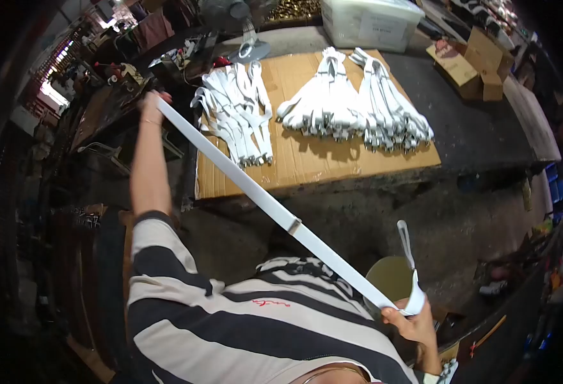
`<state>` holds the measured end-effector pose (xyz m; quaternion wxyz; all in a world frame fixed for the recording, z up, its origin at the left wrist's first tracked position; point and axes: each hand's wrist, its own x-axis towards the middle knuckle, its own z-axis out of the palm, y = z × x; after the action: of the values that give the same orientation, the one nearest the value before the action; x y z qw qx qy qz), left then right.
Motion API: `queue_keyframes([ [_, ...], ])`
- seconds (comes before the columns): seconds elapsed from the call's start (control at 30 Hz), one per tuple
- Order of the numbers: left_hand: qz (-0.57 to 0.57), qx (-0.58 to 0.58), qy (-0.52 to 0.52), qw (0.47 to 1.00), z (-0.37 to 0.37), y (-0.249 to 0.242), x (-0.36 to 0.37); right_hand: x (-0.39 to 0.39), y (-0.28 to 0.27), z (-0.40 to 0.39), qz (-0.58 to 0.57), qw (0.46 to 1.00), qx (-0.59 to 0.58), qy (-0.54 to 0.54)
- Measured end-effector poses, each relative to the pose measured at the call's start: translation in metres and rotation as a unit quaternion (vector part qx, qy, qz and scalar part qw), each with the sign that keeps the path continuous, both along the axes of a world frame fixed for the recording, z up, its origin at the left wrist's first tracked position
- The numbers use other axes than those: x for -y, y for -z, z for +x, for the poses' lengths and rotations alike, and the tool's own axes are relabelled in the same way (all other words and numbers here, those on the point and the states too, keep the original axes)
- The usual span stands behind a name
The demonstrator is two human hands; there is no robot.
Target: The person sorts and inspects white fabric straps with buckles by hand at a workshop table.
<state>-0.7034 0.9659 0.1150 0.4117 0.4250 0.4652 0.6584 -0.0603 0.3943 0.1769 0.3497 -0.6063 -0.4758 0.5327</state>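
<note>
A long white strap stretches taut and diagonally between my two hands. My left hand is raised far out to the upper left and grips one end of it. My right hand is low at the lower right, close to my striped shirt, and pinches the other end, where the strap folds into a loop that stands up. A small metal slider sits on the strap about midway.
On the table lies a cardboard sheet bearing three bundles of white straps. Behind it are a translucent plastic bin and brown cartons. Cluttered shelves stand at the left; the floor is dark.
</note>
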Motion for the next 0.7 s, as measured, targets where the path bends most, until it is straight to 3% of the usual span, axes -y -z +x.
queue_keyframes([
  [0.03, -0.074, 0.074, -0.127, 0.986, 0.053, 0.010, 0.024, -0.005, 0.014, -0.005, 0.004, 0.999, -0.042, 0.034],
  [0.1, -0.049, 0.074, -0.105, 0.991, 0.091, 0.054, 0.056, -0.006, 0.026, -0.014, -0.086, 0.992, -0.063, 0.060],
  [0.23, -0.182, 0.058, -0.049, 0.980, 0.162, 0.122, 0.110, -0.003, 0.073, -0.025, -0.107, 0.978, -0.159, 0.077],
  [0.3, -0.123, 0.119, 0.020, 0.985, 0.192, 0.163, 0.144, 0.005, 0.089, -0.024, -0.146, 0.966, -0.174, 0.122],
  [0.37, -0.190, 0.067, 0.006, 0.980, 0.247, 0.133, 0.208, 0.012, 0.101, -0.021, -0.161, 0.960, -0.198, 0.114],
  [0.5, -0.259, 0.104, 0.078, 0.957, 0.286, 0.178, 0.284, 0.038, 0.123, -0.008, -0.231, 0.943, -0.196, 0.135],
  [0.6, -0.341, 0.142, 0.071, 0.927, 0.300, 0.226, 0.319, 0.050, 0.150, -0.005, -0.194, 0.938, -0.196, 0.208],
  [0.7, -0.436, 0.185, 0.070, 0.878, 0.304, 0.260, 0.326, 0.059, 0.191, 0.001, -0.148, 0.939, -0.280, 0.135],
])
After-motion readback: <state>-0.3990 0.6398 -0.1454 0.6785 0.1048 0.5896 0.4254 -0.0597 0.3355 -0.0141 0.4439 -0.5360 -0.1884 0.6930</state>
